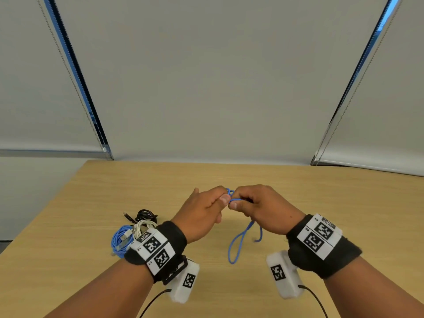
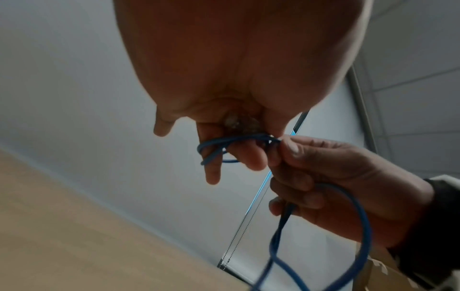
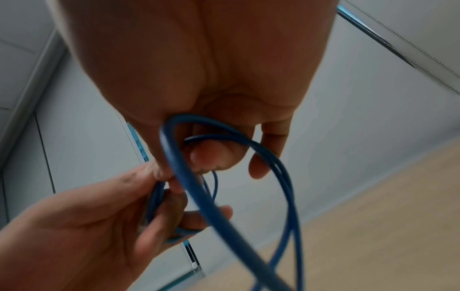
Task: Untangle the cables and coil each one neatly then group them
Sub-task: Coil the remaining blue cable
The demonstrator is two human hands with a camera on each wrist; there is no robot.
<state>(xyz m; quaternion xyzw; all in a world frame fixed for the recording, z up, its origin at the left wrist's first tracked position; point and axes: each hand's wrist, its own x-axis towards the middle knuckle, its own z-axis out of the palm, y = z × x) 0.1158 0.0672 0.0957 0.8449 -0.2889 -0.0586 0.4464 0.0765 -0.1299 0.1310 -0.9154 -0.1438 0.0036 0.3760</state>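
You have the thin blue round-jacketed cable [image 1: 238, 239] pinched between both hands above the pale wooden bench [image 1: 321, 203]: your left hand [image 1: 202, 212] grips small loops of it around its fingers [image 2: 214, 173], and your right hand [image 1: 263, 207] pinches the strand right beside them, with a long loop hanging below toward the bench. It looks light, limp and a little springy, so the loops will likely want to open; keep hold at the crossing point near the loops rather than on the dangling loop. Left of that cable, beside your left wrist, lie a coiled blue cable [image 1: 120, 242], a white coil [image 1: 143, 227] and a black coil [image 1: 145, 215]. The held cable's plugs are hidden, and both wrist views are blurred.
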